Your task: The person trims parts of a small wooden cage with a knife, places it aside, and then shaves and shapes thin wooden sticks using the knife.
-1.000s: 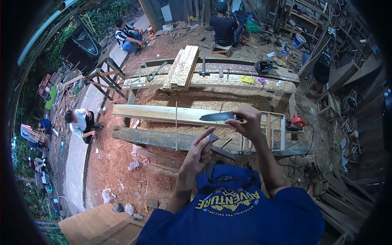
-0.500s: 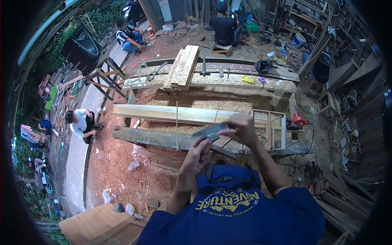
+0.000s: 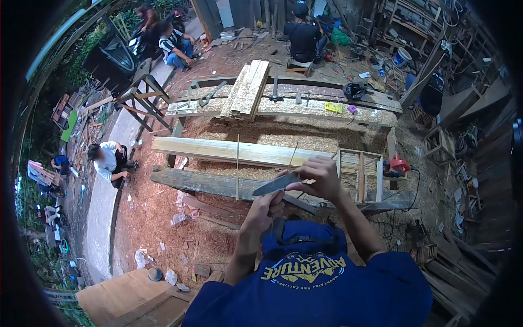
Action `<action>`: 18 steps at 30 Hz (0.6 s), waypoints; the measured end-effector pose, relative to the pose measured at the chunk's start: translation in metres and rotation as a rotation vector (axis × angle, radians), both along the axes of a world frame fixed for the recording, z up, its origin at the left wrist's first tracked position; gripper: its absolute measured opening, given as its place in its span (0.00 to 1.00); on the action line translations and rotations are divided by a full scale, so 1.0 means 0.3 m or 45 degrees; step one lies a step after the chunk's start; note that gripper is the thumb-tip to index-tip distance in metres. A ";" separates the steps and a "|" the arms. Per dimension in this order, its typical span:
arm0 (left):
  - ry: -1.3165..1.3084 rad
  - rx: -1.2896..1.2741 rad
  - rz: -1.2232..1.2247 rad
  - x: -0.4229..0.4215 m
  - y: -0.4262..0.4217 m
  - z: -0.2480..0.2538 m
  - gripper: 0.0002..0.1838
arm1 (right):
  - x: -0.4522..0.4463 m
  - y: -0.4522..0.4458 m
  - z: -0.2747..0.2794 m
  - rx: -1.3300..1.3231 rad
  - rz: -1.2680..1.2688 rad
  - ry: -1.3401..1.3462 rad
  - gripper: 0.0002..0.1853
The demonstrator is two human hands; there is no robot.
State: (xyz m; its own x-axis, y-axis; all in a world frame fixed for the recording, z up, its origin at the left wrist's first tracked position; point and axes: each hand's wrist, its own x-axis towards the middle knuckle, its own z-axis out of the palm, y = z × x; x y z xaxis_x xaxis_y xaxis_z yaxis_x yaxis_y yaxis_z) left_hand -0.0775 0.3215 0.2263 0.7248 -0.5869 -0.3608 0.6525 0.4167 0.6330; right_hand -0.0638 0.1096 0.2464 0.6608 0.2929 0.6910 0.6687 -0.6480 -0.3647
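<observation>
My right hand [image 3: 321, 179] is closed round a knife with a broad, pointed grey blade [image 3: 276, 185]. The blade points left, across the top of my left hand [image 3: 263, 211]. Closed fingers of that left hand grip a thin wooden stick [image 3: 295, 152], which slants up past the blade; where the two meet is hidden by the blade and fingers. Beyond both hands, long pale planks [image 3: 218, 147] lie side by side. Another thin stick [image 3: 237, 163] rests across them and over a dark weathered beam [image 3: 201, 180].
A small wooden frame with mesh [image 3: 360, 174] stands at right, beside a red power tool [image 3: 399, 164]. Behind is a shaving-covered bench [image 3: 321, 111] with stacked boards [image 3: 250, 90] and a hammer [image 3: 275, 90]. Several people sit around; one in white [image 3: 107, 162] is at left.
The knife blade has dropped slightly and turned its flat side more into view, as my right hand shifted. The thin stick in my left hand tilts more to the right.
</observation>
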 end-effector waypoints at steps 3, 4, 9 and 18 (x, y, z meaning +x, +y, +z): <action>-0.083 -0.021 -0.025 0.012 0.002 0.039 0.19 | 0.043 -0.048 -0.040 0.304 -0.275 0.083 0.19; -0.072 -0.007 -0.010 0.012 -0.001 0.029 0.20 | 0.046 -0.065 -0.040 0.224 -0.370 0.058 0.19; -0.106 -0.002 0.017 0.017 -0.019 0.028 0.20 | 0.026 -0.038 -0.031 0.046 -0.061 0.002 0.20; -0.050 0.033 -0.014 0.036 -0.039 -0.017 0.18 | 0.028 -0.086 -0.045 0.105 -0.153 -0.022 0.19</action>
